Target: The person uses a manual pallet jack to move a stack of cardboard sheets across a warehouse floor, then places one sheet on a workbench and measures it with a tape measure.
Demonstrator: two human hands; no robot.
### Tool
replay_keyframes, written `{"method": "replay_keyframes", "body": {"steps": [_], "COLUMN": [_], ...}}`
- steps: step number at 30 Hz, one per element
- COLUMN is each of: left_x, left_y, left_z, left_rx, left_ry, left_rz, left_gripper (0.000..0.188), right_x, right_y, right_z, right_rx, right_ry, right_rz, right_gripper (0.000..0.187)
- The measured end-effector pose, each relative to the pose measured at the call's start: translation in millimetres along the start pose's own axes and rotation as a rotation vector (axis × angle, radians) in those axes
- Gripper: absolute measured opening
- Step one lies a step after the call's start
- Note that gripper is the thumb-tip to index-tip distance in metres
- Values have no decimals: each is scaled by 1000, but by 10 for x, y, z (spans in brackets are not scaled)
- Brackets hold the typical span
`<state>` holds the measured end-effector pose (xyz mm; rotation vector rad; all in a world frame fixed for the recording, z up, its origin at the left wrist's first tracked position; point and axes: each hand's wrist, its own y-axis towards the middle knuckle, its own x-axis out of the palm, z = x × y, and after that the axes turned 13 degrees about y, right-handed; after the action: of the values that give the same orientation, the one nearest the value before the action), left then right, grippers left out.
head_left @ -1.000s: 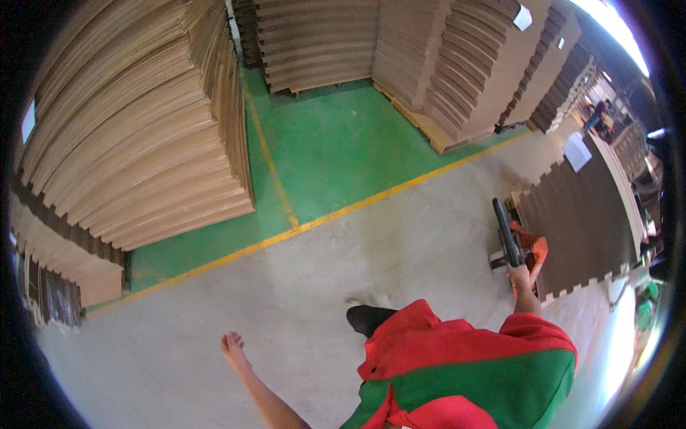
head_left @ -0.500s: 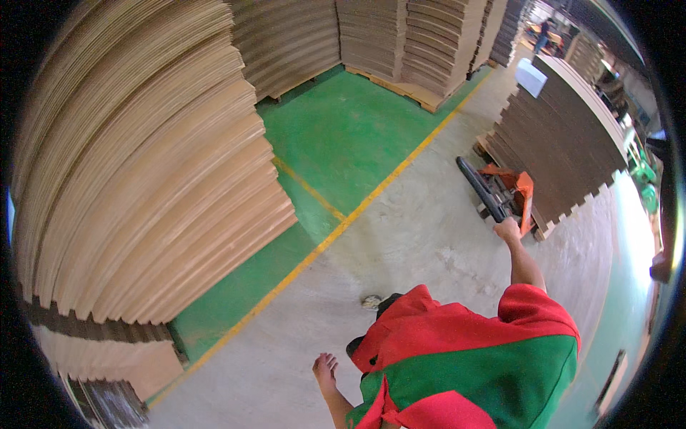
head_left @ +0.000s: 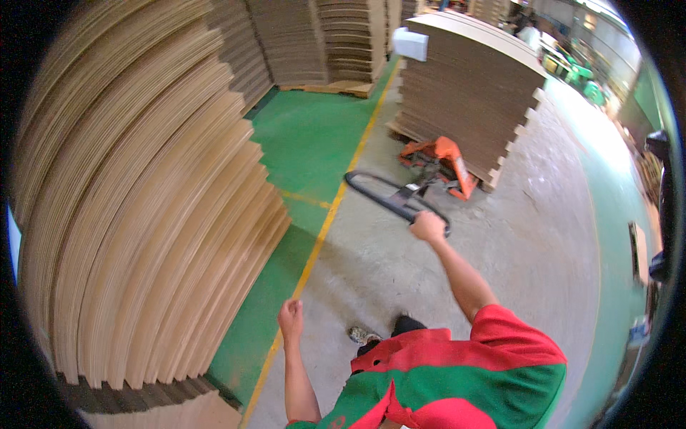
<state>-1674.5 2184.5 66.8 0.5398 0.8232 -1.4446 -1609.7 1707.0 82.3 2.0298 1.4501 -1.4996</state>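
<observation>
My right hand (head_left: 428, 226) is wrapped round the near right end of a black loop handle (head_left: 379, 196). The handle belongs to an orange pallet jack (head_left: 449, 159), which stands at the near end of a tall stack of cardboard sheets (head_left: 464, 82). A wooden pallet shows at the foot of that stack; the jack's forks are hidden. A pale blue-white sheet or box (head_left: 410, 44) sits at the stack's top left corner. Over the yellow floor line, my left hand (head_left: 291, 319) hangs with its fingers curled in, holding nothing and touching nothing.
A very tall stack of cardboard sheets (head_left: 143, 200) fills the left side. More cardboard stacks (head_left: 286, 43) stand behind it on pallets. A yellow line (head_left: 329, 222) divides green floor from grey concrete. Green machinery (head_left: 586, 82) appears far right, with boards along the right edge.
The pallet jack and its stack now appear further left, with the handle lowered and nearer to me. My left hand has moved forward and left, its fingers more curled. My right hand keeps its grip.
</observation>
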Motion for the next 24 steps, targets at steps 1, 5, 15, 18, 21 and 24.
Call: {"method": "replay_keyframes", "body": {"steps": [1,5,15,18,21,24], "left_x": [-36,-176,875,902,818,590], "left_y": [182,933,1193,427,-457,-946], "left_z": [330,1307,1874,1801,1952,2305], "left_rx": [124,554,1453,1498,1503,1560], "left_ry": [-13,187,563,646,483,300], "left_rz": [-42,-25,-562,-963,-1247,-1543], "left_gripper": [25,44,31,33,40,43], "right_x": [66,114,55,-45,-401,-742], "right_y": [-190,-952,-1832,-2477,-3172,-3670], "right_z": [-104,-393,732,1007,1239,1380], "right_rx": [-7,-73,-124,47,205,411], "right_ry": [9,34,15,30,-56,-21], "right_rz": [-35,-46,306,377,640,716], "right_gripper": [32,26,21,30,37,37]}}
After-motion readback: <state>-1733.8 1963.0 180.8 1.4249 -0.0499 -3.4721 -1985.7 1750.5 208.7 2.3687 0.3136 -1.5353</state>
